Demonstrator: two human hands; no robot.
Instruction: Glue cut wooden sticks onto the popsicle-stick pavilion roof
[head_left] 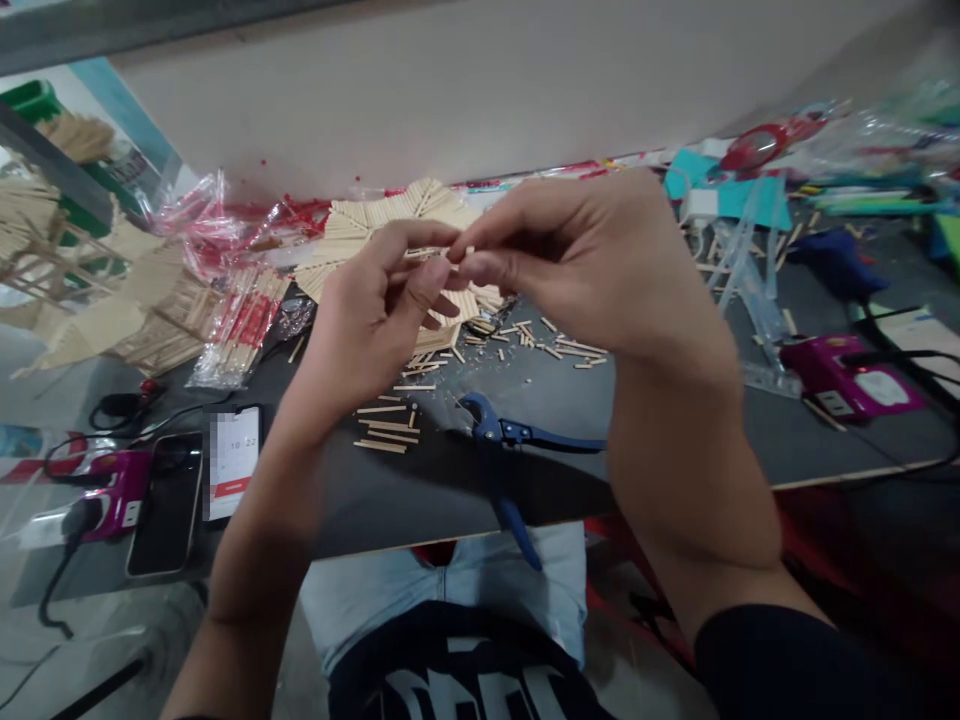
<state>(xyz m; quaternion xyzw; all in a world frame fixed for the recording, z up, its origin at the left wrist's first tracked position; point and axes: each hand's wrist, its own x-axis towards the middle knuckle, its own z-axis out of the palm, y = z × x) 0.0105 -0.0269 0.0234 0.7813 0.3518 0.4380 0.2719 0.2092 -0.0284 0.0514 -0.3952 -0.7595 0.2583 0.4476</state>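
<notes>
My left hand [375,310] and my right hand [592,260] meet at the fingertips above the table. Between my right thumb and forefinger shows the pale end of a small wooden stick piece [470,250]. My left thumb and fingers are pinched close beside it; what they hold is hidden. Behind and below both hands lies a star-patterned panel of wooden sticks [420,200], partly covered by them. Short cut sticks [386,432] are on the dark tabletop. Blue-handled cutters [499,435] rest with jaws apart near the front edge, one handle jutting over it.
At left stand a stick-built model [142,310], a bagged bundle of sticks [240,320], two phones [166,505] and a purple power strip [120,490]. Another purple power strip [847,375], clear plastic strips [750,270] and a glue-stained clutter of packaging lie at right. A pale wall [450,90] rises behind.
</notes>
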